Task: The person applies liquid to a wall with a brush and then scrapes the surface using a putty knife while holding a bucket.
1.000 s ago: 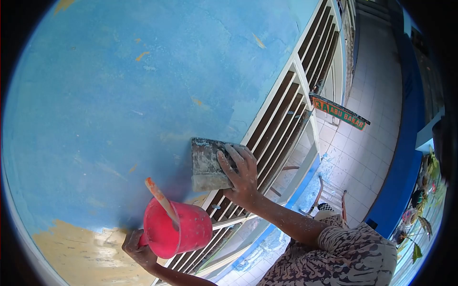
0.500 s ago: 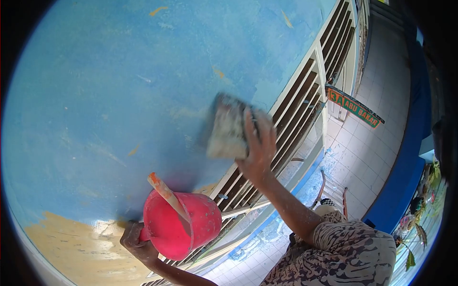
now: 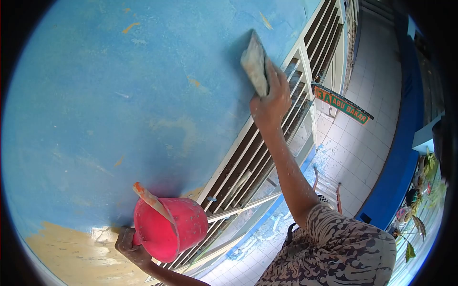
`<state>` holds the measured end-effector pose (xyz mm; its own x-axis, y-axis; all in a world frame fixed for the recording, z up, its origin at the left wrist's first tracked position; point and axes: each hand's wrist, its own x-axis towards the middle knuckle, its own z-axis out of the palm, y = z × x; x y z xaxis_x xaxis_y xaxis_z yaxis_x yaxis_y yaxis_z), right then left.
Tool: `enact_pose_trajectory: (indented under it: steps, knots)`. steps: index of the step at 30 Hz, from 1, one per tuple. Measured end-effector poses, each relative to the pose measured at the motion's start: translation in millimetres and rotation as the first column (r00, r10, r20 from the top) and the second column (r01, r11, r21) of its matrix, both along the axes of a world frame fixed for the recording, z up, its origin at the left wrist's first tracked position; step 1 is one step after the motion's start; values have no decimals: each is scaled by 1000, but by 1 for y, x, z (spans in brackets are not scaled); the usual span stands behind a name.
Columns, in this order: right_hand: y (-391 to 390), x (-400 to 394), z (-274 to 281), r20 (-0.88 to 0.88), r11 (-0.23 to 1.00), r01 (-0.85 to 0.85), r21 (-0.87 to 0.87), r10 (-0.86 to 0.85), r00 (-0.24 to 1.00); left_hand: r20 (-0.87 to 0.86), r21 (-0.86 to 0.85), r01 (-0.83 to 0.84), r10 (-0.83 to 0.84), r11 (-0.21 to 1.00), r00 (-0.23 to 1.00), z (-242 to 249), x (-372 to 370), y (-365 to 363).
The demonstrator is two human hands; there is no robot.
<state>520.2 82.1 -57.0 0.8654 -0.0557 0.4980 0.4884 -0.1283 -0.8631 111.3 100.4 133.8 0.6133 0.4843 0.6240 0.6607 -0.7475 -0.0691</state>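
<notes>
My left hand (image 3: 129, 245) is closed round the short handle of a pink plastic dipper (image 3: 191, 224), which is tilted with its mouth toward the left. A wooden stick with an orange-stained end (image 3: 151, 198) leans out of the dipper; its lower end is hidden inside. Higher up, my right hand (image 3: 273, 97) grips a worn, flat rectangular pad (image 3: 255, 66), grey and beige, seen nearly edge-on. The pad is at the blue wall (image 3: 95, 114), close to the window frame; full contact cannot be made out. The wall has orange-tan patches and pale scuffs.
White window louvres (image 3: 248, 162) run diagonally beside the wall. A hanging sign (image 3: 342, 106) reads "3A ABU BAKAR". Beyond are a tiled walkway (image 3: 367, 138) with blue splashes, a blue ledge (image 3: 398, 176) and plants (image 3: 415, 209). Bare tan wall (image 3: 71, 252) shows at lower left.
My right hand has moved the pad up and to the right along the wall, turning it nearly edge-on. The dipper stays in my left hand, shifted slightly left in view.
</notes>
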Motion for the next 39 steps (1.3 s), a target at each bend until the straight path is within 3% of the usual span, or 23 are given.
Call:
enact_pose_trajectory:
  steps: [2, 4, 6, 9, 10, 13, 14, 16, 19, 21, 23, 26, 28, 29, 31, 33, 36, 39]
  knots:
    - [-5, -1, 7, -68, 1000, -11, 7, 12, 998, 15, -2, -19, 19, 1000, 1000, -1, 2, -2]
    - [-4, -59, -6, 109, 987, -28, 158, 11, 994, 23, -2, -28, 28, 1000, 999, -1, 6, -2]
    - [-11, -101, -20, 198, 985, -163, 49, 150, 969, 38, 10, -8, 7, 1000, 999, -1, 10, -3]
    - [-10, -79, -25, 270, 986, -162, 46, 144, 952, 61, 34, -46, 44, 998, 997, 0, 15, -5]
    - [-9, -64, -23, 256, 983, -176, 55, 157, 954, 64, 39, -45, 42, 998, 997, 2, 20, -7]
    - [3, 11, -10, 197, 991, 66, 117, -89, 976, 72, 57, -28, 23, 998, 997, 3, 33, -17]
    - [1, 47, -8, 21, 999, 42, -18, -42, 999, 57, 69, -47, 43, 997, 997, 5, 34, -17]
    - [-11, 97, 9, -91, 999, 27, 32, -24, 996, 50, 113, -60, 55, 992, 997, 6, 37, -16]
    - [-1, 73, -11, -39, 995, 58, 84, -55, 998, 79, 146, -57, 46, 988, 996, 4, 46, -13]
    - [-5, 13, -19, 128, 990, 1, 145, -19, 992, 107, 131, -12, -2, 991, 994, 2, 47, -10]
    - [-23, -22, -20, 242, 999, -44, -21, 48, 969, 138, 114, 34, -50, 993, 989, 0, 47, -7]
    - [-16, 28, -28, 233, 997, -28, 68, 11, 972, 114, 124, 26, -40, 992, 993, -2, 44, 0]
    - [-19, 87, -20, 57, 996, -42, 81, 38, 998, 92, 123, 25, -37, 992, 995, 1, 45, -2]
    - [-18, 123, -21, 150, 993, 65, 98, -79, 985, 69, 124, 23, -32, 992, 997, 1, 47, -3]
    - [-24, 180, -21, 79, 990, 78, 118, -88, 993, 64, 128, 37, -45, 991, 997, 0, 41, 2]
    - [-25, 211, -24, 202, 987, 104, 122, -127, 971, 78, 138, 49, -60, 989, 995, 0, 43, 4]
    - [-23, 176, -42, 109, 993, 14, 119, -28, 994, 86, 154, 27, -41, 988, 995, -1, 44, 1]
    - [-22, 68, -47, 234, 998, 18, 53, -30, 972, 93, 149, 44, -58, 988, 994, -2, 43, 3]
